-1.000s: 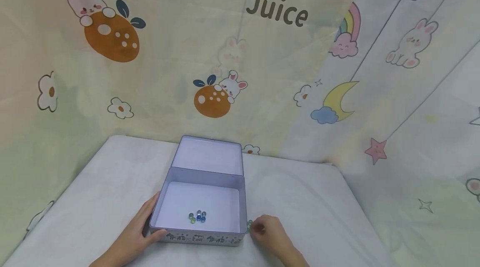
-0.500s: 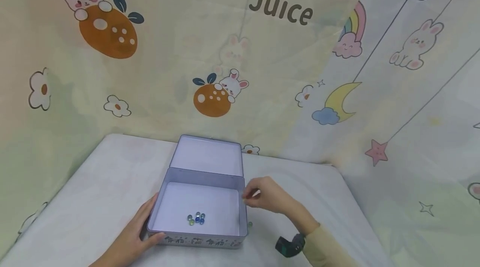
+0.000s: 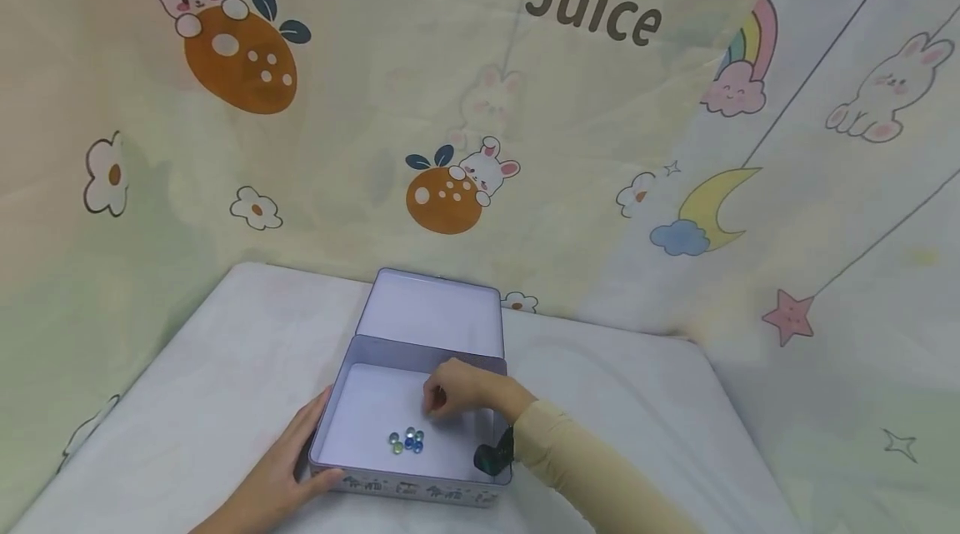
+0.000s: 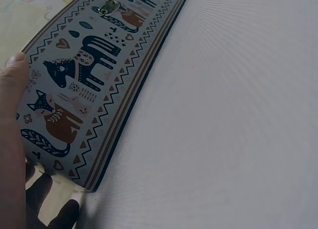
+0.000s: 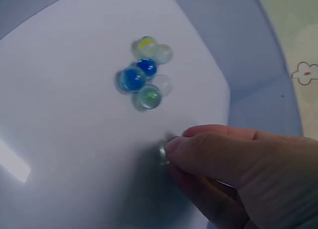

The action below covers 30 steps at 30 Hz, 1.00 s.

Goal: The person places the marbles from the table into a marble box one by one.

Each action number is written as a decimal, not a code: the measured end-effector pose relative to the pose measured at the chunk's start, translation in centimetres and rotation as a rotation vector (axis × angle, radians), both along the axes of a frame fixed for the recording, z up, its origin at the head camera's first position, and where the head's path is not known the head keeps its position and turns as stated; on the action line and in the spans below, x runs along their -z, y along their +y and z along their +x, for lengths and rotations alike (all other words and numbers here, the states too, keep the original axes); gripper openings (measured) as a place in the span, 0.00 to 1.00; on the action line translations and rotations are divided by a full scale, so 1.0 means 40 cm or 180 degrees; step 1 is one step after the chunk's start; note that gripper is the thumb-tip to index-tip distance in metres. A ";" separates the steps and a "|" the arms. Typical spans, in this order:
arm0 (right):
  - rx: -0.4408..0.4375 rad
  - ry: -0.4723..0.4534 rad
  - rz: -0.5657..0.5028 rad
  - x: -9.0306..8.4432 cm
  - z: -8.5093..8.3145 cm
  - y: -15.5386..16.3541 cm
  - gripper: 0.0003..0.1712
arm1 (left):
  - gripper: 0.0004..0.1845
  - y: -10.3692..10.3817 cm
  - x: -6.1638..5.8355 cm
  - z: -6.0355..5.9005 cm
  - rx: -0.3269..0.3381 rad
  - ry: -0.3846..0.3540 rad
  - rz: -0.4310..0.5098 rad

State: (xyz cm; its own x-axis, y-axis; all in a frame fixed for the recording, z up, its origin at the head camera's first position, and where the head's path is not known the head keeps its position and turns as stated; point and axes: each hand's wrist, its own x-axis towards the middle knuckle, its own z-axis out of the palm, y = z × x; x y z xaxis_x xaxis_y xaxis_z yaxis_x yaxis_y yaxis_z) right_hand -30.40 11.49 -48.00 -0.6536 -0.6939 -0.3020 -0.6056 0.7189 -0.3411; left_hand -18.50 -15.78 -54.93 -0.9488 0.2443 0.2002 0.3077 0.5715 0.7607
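Note:
A tin box (image 3: 408, 480) with its lid (image 3: 435, 313) folded back stands on the table; animal figures decorate its outside (image 4: 74, 65). My left hand (image 3: 281, 463) holds its front left corner, thumb on the front and fingers along the side. Several glass marbles (image 5: 133, 79), blue, clear, greenish and yellow-swirled, lie clustered on the box floor. Inside the box, my right hand (image 3: 457, 388) pinches another marble (image 5: 163, 152) between thumb and fingers, just apart from the cluster. That marble is mostly covered by the fingertips.
A white cloth covers the table (image 3: 622, 401). Printed fabric (image 3: 352, 101) hangs behind and at the sides. The raised box walls (image 5: 198, 20) surround my right hand. A dark wristband (image 3: 492, 457) on the right wrist sits over the box's right side.
My right hand has lifted a marble from the table beside the box and carried it left over the right wall into the box. My left hand stays at the corner.

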 end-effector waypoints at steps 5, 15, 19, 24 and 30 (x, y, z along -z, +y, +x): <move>0.0075 -0.0024 0.0071 0.002 0.013 -0.010 0.06 | 0.52 0.005 -0.002 0.006 0.0010 0.0046 -0.0012; 0.0527 0.0059 -0.0782 -0.125 0.115 0.115 0.08 | 0.53 0.022 -0.011 0.015 0.0040 -0.0235 -0.0014; 0.1133 0.0378 -0.1419 -0.102 0.185 0.225 0.07 | 0.52 0.016 -0.007 0.013 0.0034 -0.0179 -0.0034; 0.1694 0.0420 -0.1670 0.045 0.242 0.301 0.09 | 0.52 -0.004 -0.007 0.012 0.0025 -0.0074 0.0010; 0.1753 0.0434 -0.1485 0.127 0.277 0.315 0.09 | 0.52 0.001 -0.006 0.011 0.0082 -0.0092 0.0077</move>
State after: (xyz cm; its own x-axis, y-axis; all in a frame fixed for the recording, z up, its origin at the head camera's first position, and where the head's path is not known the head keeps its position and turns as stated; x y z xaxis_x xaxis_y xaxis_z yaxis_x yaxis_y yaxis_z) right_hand -19.30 24.09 -53.08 -0.9554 -0.2905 0.0535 -0.2573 0.7297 -0.6335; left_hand -18.08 -15.73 -54.70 -0.9478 0.2641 0.1789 0.2997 0.5450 0.7830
